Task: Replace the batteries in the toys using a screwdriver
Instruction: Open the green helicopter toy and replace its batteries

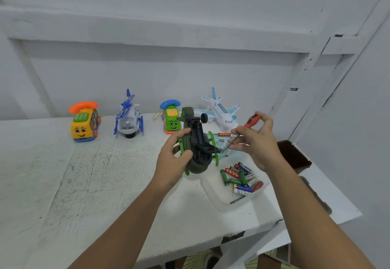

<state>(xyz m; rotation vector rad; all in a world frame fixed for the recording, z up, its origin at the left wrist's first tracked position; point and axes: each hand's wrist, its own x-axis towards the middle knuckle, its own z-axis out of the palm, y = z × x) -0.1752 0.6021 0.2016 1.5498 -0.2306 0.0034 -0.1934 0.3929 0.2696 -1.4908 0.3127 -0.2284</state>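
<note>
Forearms [130,216] frame the shot, both hands raised over the white surface [84,184]. Beyond the hands stands a row of toys: a white airplane [221,112], a blue-and-white helicopter [129,118], a yellow phone car [84,124] and a green phone car [172,118]. Between the hands is the one being worked on, the green helicopter [197,148], belly up with its black underside showing. A clear tray [213,197] sits just below the right hand, with loose batteries [240,178] piled in it.

The danger, I'd say, is a slip. The toy is held in the air by one hand, so a hard push could skid the tip off the screw or drop the screw.

The left hand [173,159] curls round the helicopter's body, thumb in front. The right hand [256,144] pinches the red-handled screwdriver [249,122] in its fingertips, shaft angled toward the toy. Whether the tip touches is too blurred to tell.
</note>
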